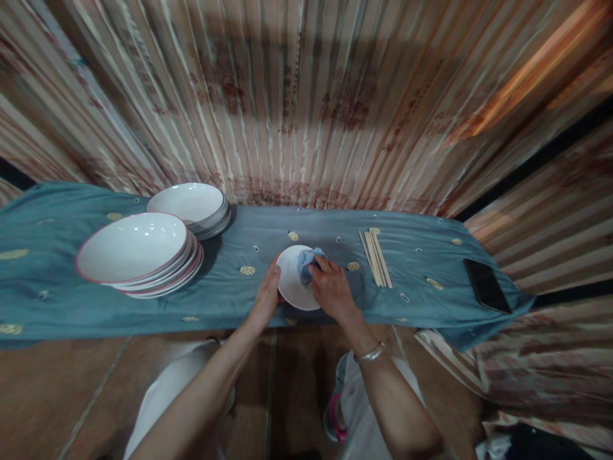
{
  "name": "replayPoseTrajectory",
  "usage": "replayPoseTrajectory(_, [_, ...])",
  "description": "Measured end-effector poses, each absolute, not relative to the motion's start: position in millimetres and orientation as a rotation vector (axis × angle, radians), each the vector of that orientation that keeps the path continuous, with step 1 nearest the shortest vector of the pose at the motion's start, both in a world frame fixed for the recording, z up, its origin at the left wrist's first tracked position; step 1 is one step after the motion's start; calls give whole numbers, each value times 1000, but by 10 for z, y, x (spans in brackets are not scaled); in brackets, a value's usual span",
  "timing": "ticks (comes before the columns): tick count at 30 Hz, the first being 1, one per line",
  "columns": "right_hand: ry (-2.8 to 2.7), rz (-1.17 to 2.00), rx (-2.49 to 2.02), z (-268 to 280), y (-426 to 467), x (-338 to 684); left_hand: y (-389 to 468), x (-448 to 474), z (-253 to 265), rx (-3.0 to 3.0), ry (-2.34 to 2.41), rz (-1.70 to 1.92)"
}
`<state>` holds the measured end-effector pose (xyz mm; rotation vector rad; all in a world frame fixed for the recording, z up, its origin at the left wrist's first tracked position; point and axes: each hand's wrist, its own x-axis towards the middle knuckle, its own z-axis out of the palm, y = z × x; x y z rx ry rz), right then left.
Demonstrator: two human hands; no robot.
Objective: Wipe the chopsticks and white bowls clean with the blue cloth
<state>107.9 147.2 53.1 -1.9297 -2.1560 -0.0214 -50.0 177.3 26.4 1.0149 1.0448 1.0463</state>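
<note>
A small white bowl (292, 287) is at the middle of the cloth-covered table, its inside facing up toward me. My left hand (269, 291) grips the bowl's left rim, thumb on top and the other fingers mostly hidden beneath. Bunched in the fingers of my right hand (331, 286) is a blue cloth (307, 262), pressed against the inside of the bowl at its right side. A bracelet circles my right wrist.
At the left stand a stack of red-rimmed white bowls (134, 249) and, behind it, a stack of white plates (186, 201). Several chopsticks (376, 259) lie right of my hands. A dark phone (486, 285) rests near the right end of the blue-green tablecloth (230, 303). Patterned curtains (301, 128) hang behind.
</note>
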Motion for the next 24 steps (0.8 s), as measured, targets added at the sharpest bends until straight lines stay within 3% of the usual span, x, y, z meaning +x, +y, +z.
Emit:
replayPoseTrajectory(10, [-2223, 92, -1904, 560, 1417, 1101, 1804, -490, 237, 1094, 1072, 1071])
replayPoseTrajectory(24, [-2150, 609, -1586, 533, 1451, 1066, 1820, -462, 270, 1199, 1058, 1165])
